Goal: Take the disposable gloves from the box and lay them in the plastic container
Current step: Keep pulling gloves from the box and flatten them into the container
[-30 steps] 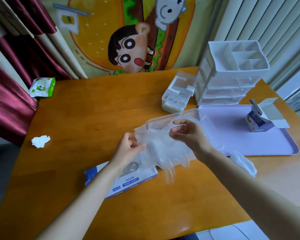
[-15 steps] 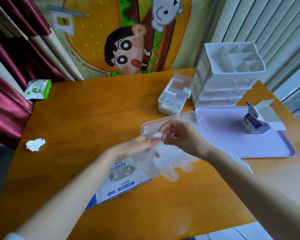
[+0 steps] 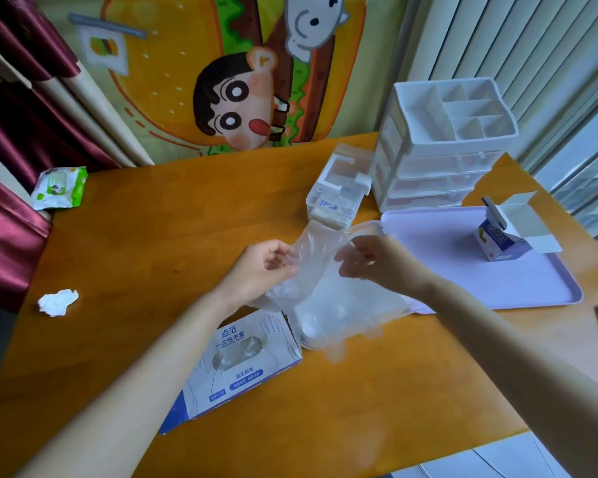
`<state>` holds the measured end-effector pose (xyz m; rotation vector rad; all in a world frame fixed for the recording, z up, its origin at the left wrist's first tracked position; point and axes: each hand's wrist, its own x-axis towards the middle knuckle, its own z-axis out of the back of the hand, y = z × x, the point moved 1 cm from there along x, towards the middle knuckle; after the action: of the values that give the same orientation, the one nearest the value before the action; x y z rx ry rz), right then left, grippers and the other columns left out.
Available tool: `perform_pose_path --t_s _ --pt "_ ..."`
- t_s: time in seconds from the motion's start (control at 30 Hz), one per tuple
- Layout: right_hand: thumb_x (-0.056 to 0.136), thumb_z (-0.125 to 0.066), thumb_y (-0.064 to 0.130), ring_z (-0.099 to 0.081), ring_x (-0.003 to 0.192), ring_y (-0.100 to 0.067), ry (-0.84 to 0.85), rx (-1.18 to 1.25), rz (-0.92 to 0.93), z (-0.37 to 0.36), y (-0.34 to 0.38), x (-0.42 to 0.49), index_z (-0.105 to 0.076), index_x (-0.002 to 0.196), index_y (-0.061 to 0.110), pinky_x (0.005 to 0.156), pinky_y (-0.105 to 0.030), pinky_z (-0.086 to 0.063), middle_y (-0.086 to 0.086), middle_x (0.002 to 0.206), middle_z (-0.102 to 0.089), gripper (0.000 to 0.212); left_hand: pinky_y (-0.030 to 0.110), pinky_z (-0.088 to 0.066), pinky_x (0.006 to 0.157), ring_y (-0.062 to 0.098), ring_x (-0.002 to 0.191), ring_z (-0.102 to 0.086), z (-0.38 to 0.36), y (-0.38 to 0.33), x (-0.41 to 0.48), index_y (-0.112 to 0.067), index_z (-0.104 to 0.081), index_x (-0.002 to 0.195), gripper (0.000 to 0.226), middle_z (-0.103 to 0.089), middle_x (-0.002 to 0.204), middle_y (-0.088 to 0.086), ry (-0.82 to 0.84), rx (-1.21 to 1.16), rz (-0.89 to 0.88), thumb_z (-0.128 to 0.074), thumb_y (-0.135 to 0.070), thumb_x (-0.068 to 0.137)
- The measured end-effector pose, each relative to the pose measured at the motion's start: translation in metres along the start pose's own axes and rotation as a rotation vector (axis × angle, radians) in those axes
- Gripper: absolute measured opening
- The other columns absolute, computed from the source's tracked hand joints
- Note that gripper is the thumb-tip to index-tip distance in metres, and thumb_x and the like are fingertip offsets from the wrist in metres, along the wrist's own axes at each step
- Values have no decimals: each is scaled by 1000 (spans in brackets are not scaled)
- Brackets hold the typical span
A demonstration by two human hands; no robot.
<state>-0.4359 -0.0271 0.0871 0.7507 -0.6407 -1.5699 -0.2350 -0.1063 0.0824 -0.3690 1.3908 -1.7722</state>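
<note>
Left hand [image 3: 263, 267]: thumb and curled fingers pinch the left edge of a clear glove [image 3: 320, 251].
Right hand [image 3: 377, 263]: fingers curled, pinching the glove's right edge; slightly blurred.
Glove: stretched between both hands, held above the container [image 3: 370, 224], its lower part draping down into it.
Container: clear plastic, on the table [image 3: 152, 236], with more filmy gloves inside; its right side touches the lilac tray [image 3: 532, 288].
Box [image 3: 242, 360]: white and blue, lying flat just beside the container's near-left corner, under the left forearm.
Tray: bears an open small carton [image 3: 501, 239].
Behind: white drawer unit [image 3: 442, 143]; small clear case [image 3: 339, 194] just beside it.
Far left: wipes pack [image 3: 59, 188]; crumpled tissue [image 3: 57, 301].
</note>
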Motion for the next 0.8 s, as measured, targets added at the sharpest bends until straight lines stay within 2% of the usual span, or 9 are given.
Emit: perform_pose_path --t_s 0.07,0.17,0.23,0.3,0.4,0.5,0.63,0.73,0.8 --pt "80 -71 4 -61 68 -7 -114 -109 42 10 4 4 -62 69 24 63 -13 -44 6 77 -68 24 10 -49 71 6 84 -61 4 -10 5 -18 -62 90 13 -66 92 -2 -81 -15 -63 -64 -6 88" --pt "85 -67 11 -54 66 -9 -317 -168 58 27 15 4 -56 71 15 61 -17 -37 5 72 -63 18 13 -49 74 3 84 -61 10 -28 10 -22 -60 87 14 -64 89 -6 -192 -2 -200 -62 -8 89" --pt "86 -65 7 -52 68 2 -476 -93 114 36 24 0 -60 82 20 62 -8 -36 17 74 -57 14 13 -48 78 1 86 -59 12 -39 12 -25 -56 87 18 -62 89 -9 -271 41 -331 -61 -8 90" --pt "84 -63 2 -51 72 1 -604 -42 203 41 32 -6 -63 89 20 68 -6 -37 14 80 -59 19 13 -46 83 1 89 -58 12 -43 12 -27 -55 87 19 -60 89 -14 -333 81 -441 -61 -9 90" --pt "83 -58 -3 -42 75 -3 -655 -175 346 37 31 -19 -65 88 13 73 -8 -36 9 83 -58 18 9 -41 89 2 94 -57 8 -34 9 -18 -57 88 11 -61 90 -12 -366 155 -515 -62 -9 90" --pt "80 -57 -8 -43 81 -9 -500 -349 386 19 5 -26 -67 89 10 70 -14 -36 0 85 -61 23 11 -39 90 14 98 -57 1 -8 10 -14 -58 85 11 -63 92 -1 -342 278 -473 -65 -5 86" --pt "74 -59 -16 -53 85 -24 -177 -506 276 -13 -41 -27 -68 92 16 60 -34 -46 -2 92 -62 38 33 -40 91 16 100 -48 -14 26 14 -16 -59 83 10 -56 94 -6 -191 568 -332 -66 -10 87" --pt "83 -51 -13 -53 103 -25 30 -534 154 -28 -56 -24 -66 107 17 73 -34 -47 -2 109 -60 42 22 -24 93 13 112 -37 -26 33 14 -21 -54 89 8 -47 107 -9 -19 741 -250 -58 -15 93" --pt "90 -46 -7 -47 112 -19 137 -508 79 -33 -63 -20 -61 117 20 83 -29 -43 1 121 -55 41 21 -22 91 12 113 -29 -31 34 16 -20 -55 98 10 -43 114 -7 47 858 -211 -49 -12 97"
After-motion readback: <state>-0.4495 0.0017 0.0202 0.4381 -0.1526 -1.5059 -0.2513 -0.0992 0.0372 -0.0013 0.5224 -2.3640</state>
